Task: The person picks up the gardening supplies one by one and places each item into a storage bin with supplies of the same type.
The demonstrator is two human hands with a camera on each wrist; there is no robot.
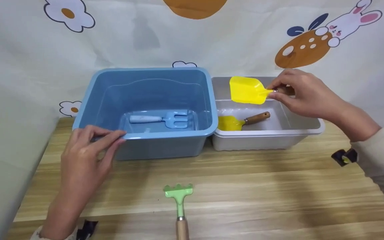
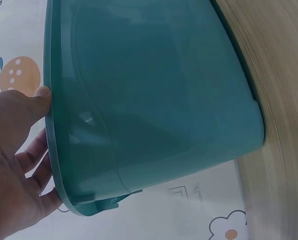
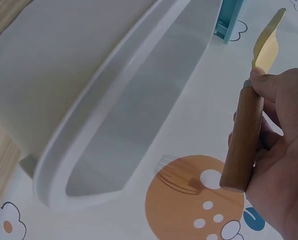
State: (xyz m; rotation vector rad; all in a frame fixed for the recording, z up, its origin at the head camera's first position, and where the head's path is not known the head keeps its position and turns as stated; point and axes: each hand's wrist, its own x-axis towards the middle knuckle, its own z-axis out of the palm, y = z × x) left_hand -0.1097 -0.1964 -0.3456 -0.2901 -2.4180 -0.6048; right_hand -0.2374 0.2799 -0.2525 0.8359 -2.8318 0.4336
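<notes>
My right hand (image 1: 307, 93) grips a small yellow hand shovel (image 1: 247, 90) by the neck and wooden handle (image 3: 242, 140), holding it above the white bin (image 1: 255, 141). Inside that bin lies a second yellow shovel (image 1: 230, 123) with a brown wooden handle. My left hand (image 1: 88, 150) pinches the front rim of the blue bin (image 1: 158, 146) near its left corner. A light blue hand fork (image 1: 177, 119) with a pale handle rests on the blue bin's floor. On the table, nearer to me, is a green hand rake (image 1: 178, 195), its handle cut off by the lower frame edge.
The two bins stand side by side on a wood-grain table (image 1: 245, 186), the blue one taller. Behind them hangs a pale cloth (image 1: 118, 43) printed with flowers and a rabbit. Dark clips show near both sleeves.
</notes>
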